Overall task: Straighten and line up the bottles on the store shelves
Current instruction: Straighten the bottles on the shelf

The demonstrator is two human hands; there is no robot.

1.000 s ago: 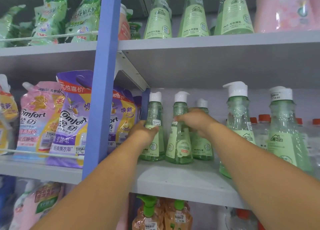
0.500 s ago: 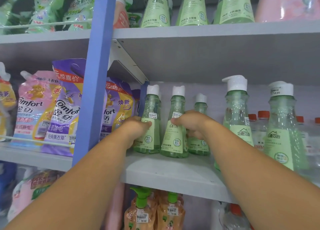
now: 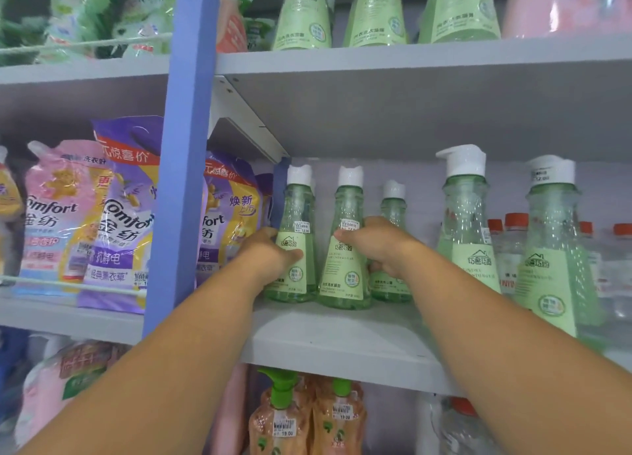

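Observation:
Three small green bottles with white caps stand at the left end of the middle shelf (image 3: 335, 345). My left hand (image 3: 270, 256) grips the left bottle (image 3: 297, 215) around its lower body. My right hand (image 3: 379, 244) grips the middle bottle (image 3: 347, 270), with the thumb across its label. The third small bottle (image 3: 393, 201) stands behind my right hand, set further back than the other two. Two larger green bottles, one with a pump top (image 3: 465, 222) and one with a flat cap (image 3: 552, 249), stand to the right nearer the shelf's front.
A blue upright post (image 3: 184, 181) borders the shelf on the left, with softener pouches (image 3: 119, 222) beyond it behind a rail. Clear bottles with red caps (image 3: 513, 246) stand behind the large green ones. More green bottles (image 3: 376, 13) line the shelf above; orange pump bottles (image 3: 284, 417) sit below.
Both hands have stayed on the same two bottles, which have been drawn slightly forward and closer together. The view has shifted a little.

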